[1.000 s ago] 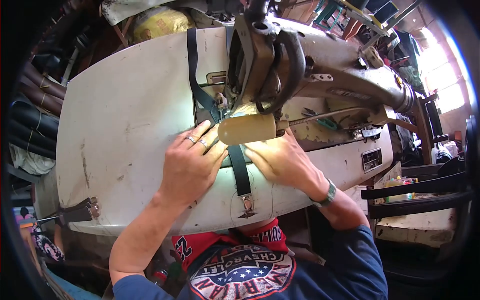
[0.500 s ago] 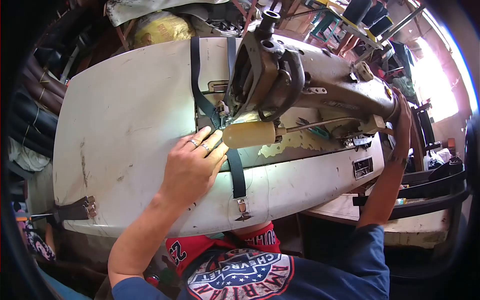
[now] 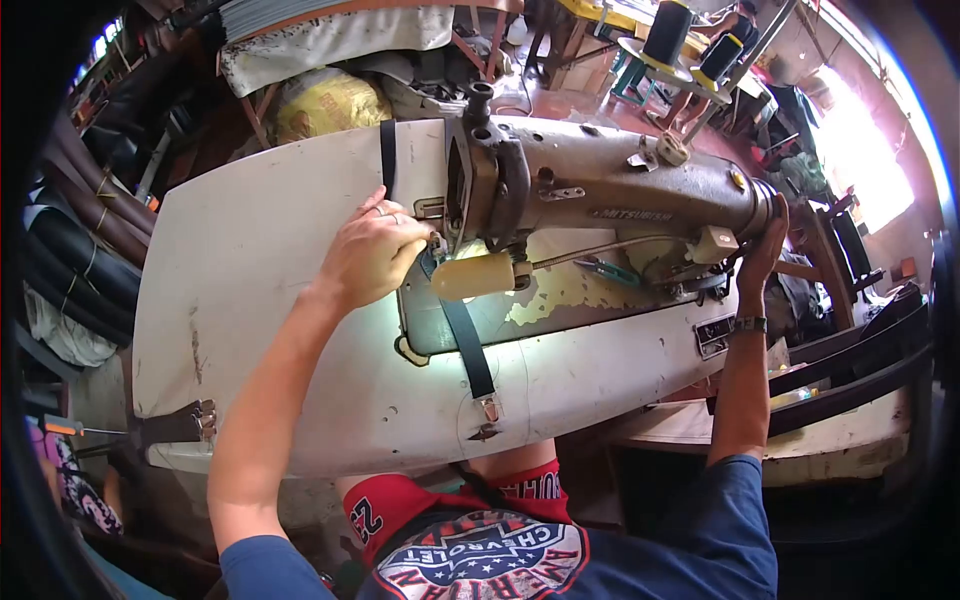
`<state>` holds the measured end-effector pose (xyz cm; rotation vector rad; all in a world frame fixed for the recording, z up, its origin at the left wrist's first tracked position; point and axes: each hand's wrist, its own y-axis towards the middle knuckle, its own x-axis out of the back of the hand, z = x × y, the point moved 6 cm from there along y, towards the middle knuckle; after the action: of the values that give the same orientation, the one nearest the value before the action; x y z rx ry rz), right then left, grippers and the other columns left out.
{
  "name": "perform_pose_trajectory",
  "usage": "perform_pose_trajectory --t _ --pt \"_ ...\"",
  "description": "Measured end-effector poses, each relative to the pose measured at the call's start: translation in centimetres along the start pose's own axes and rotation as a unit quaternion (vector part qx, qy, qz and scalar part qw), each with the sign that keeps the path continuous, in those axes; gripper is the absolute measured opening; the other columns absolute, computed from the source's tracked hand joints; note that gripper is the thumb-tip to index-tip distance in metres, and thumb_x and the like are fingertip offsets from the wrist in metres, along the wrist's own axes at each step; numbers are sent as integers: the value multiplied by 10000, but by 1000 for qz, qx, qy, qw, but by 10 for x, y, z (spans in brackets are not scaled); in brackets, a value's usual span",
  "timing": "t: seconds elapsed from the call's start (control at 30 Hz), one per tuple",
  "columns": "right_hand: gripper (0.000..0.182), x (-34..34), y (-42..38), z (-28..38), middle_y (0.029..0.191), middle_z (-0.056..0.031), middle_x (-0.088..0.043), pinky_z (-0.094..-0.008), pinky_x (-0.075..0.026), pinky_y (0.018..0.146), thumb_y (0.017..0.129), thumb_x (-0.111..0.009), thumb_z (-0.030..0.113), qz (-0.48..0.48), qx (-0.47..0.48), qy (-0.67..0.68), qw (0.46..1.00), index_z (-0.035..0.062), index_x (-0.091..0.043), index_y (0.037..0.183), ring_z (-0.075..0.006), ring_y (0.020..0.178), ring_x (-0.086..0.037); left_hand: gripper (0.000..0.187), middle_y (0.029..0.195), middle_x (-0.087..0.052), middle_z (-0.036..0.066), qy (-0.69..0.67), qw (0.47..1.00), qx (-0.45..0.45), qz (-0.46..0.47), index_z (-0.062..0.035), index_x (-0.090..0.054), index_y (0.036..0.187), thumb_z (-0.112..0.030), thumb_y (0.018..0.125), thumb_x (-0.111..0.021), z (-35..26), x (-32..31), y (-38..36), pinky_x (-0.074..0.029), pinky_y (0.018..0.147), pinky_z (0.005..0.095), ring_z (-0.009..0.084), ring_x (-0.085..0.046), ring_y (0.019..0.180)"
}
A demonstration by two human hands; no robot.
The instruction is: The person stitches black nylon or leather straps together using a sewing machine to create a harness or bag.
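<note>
A brown sewing machine (image 3: 620, 190) stands on a white table (image 3: 270, 260). My left hand (image 3: 375, 250) is left of the needle area, its fingers curled together at the dark strap (image 3: 388, 150); what they pinch is hidden. From the needle area a dark elastic strap (image 3: 465, 335) runs toward my body and ends in a metal clip (image 3: 488, 408). A cream lamp (image 3: 474, 276) lights the spot beside my fingers. My right hand (image 3: 765, 235) is wrapped round the handwheel (image 3: 768, 208) at the machine's right end.
More straps with metal clips (image 3: 180, 424) lie at the table's left corner, near a screwdriver (image 3: 65, 427). Green-handled scissors (image 3: 610, 271) lie under the machine arm. Thread cones (image 3: 667, 35) stand behind. Dark rolls (image 3: 85, 250) are at the left. Another person (image 3: 735, 25) is far back.
My left hand has moved away from my body, from the strap in front of the needle to the strap behind it. The view has shifted. My right hand stays at the handwheel.
</note>
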<state>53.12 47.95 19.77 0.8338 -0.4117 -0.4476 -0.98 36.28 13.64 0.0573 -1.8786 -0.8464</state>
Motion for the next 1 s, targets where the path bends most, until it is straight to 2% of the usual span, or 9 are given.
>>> perform_pose_trajectory --t 0.1,0.13,0.23,0.3,0.47,0.57,0.6,0.8,1.0 --pt "463 7 3 18 1467 -143 -539 -363 -413 1143 1111 -410 230 23 62 -133 989 9 -457 1515 -223 1366 -509 105 913 -715 103 -11 994 45 97 -54 -751 907 -124 904 -672 2 -6 2 -475 933 422 302 -650 969" --pt "424 17 -6 32 1462 -161 -555 -368 -352 1162 1124 -407 242 -9 -5 -200 980 19 -520 1467 -245 1353 -507 99 876 -705 102 0 990 75 117 -46 -746 892 -106 901 -668 -3 -3 -5 -473 917 426 302 -644 939" --pt "297 8 -58 114 1261 -131 -664 -397 -441 1070 1067 -530 175 -29 28 -96 995 -7 -635 1277 -233 1216 -591 101 788 -686 168 -2 980 130 151 -34 -726 946 -103 908 -662 -20 9 -22 -487 819 462 359 -658 832" --pt "247 -31 -111 149 1100 -125 -703 -387 -495 953 960 -609 47 119 85 -50 988 12 -664 1198 -219 1056 -656 124 773 -675 203 -32 969 190 155 -29 -715 988 -108 902 -672 -41 13 -26 -495 790 479 395 -659 797" --pt "329 -177 -176 208 1124 -101 -678 -430 -486 950 871 -774 281 468 162 -51 868 47 -694 1089 -321 1096 -621 417 816 -693 212 -19 959 211 188 -70 -643 1327 -133 915 -661 -49 7 -35 -518 803 484 403 -675 814" --pt "394 -225 -174 192 1163 -120 -667 -427 -487 954 862 -773 312 547 126 -67 825 24 -678 1112 -332 1123 -610 159 812 -656 217 -60 970 195 134 8 -682 837 -143 879 -708 -46 8 -37 -500 709 479 428 -638 789" --pt "422 -231 -176 194 1185 -142 -659 -436 -486 968 834 -794 282 492 209 25 845 6 -666 1126 -349 1138 -603 146 852 -664 198 -38 975 180 124 -9 -702 854 -153 868 -721 -44 8 -38 -495 750 475 408 -640 831" --pt "348 -240 -185 189 1173 -174 -643 -450 -487 966 823 -775 139 495 125 108 853 -5 -657 1117 -372 1097 -597 320 1088 -705 64 43 996 74 38 -50 -766 1049 -213 775 -800 -55 18 -24 -388 1074 469 246 -581 1171" --pt "366 -242 -190 175 1085 -182 -624 -447 -497 902 779 -800 148 492 101 109 858 -8 -646 1073 -379 1026 -588 275 1080 -708 63 -3 995 71 63 -44 -780 1020 -198 793 -775 -42 3 -24 -369 1133 451 265 -587 1136"
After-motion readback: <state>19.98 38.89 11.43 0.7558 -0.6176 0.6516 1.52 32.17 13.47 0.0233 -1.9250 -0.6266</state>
